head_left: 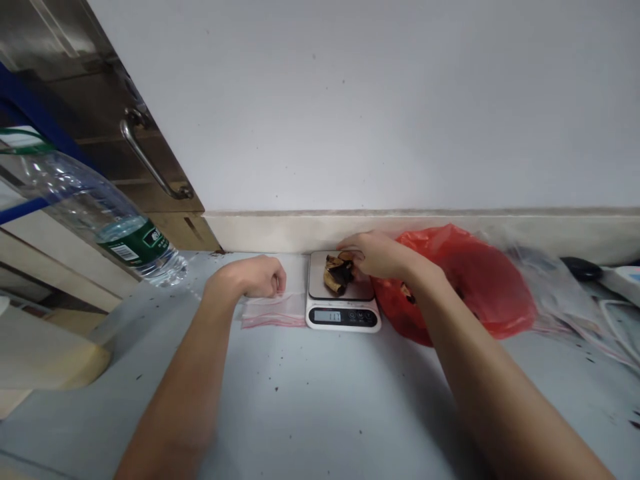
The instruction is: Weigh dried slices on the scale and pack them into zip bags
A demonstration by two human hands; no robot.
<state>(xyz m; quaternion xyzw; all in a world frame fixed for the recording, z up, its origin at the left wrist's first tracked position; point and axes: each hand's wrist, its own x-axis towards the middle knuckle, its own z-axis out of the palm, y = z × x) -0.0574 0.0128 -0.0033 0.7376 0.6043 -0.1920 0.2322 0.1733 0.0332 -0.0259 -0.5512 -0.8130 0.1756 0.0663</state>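
**Right now: dried pieces on the scale, a zip bag pinned beside it**

Right hand [377, 255]: the fingertips are curled together over the dark, brown-and-tan dried pieces [338, 273] lying on the steel platform of the kitchen scale [343, 315]; they touch the pile at its 1 o'clock edge, though whether they actually pinch a piece is hard to tell from this angle. The scale's display is lit, its digits too small to read with certainty.

Left hand [257, 276]: fingers folded into a loose fist, knuckles pressing down on a clear zip bag [273, 311] with a red seal strip, flat on the grey countertop [310, 400] and touching the scale at its 9 o'clock side.

At the scale's 3 o'clock, just beside it, sits a red plastic bag [470, 287], under the right forearm. Further at 3 o'clock lie clear plastic bags [555, 287]. At 9 o'clock, well apart, a tilted water bottle [100, 213] with a green label looms near the camera.
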